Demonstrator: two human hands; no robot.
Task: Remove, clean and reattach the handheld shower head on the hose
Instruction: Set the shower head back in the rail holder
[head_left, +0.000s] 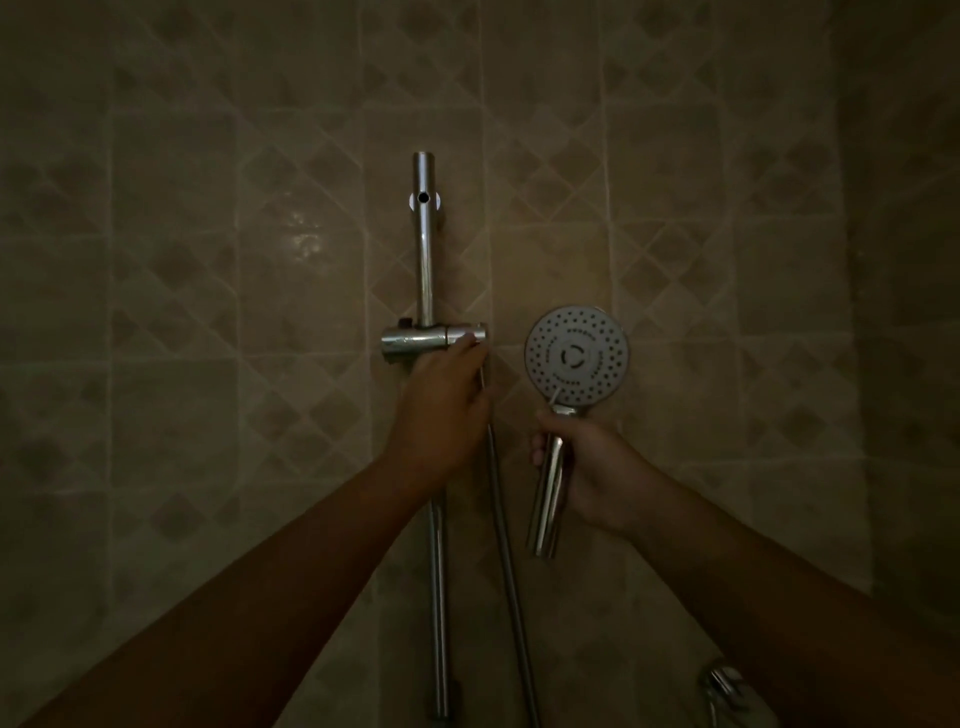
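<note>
The handheld shower head (575, 354), round with a white spray face and a chrome handle, is upright to the right of the wall rail. My right hand (587, 462) is closed around its handle, whose lower end hangs free. My left hand (441, 410) grips the chrome holder bracket (415, 340) on the vertical slide rail (425, 244). The metal hose (506, 545) runs down from under my left hand, between rail and shower head, to the bottom edge; its top end is hidden by my fingers.
Beige patterned wall tiles (208, 312) fill the dim view. A chrome tap fitting (724, 686) shows at the bottom right, partly behind my right forearm. The rail continues down to the bottom edge.
</note>
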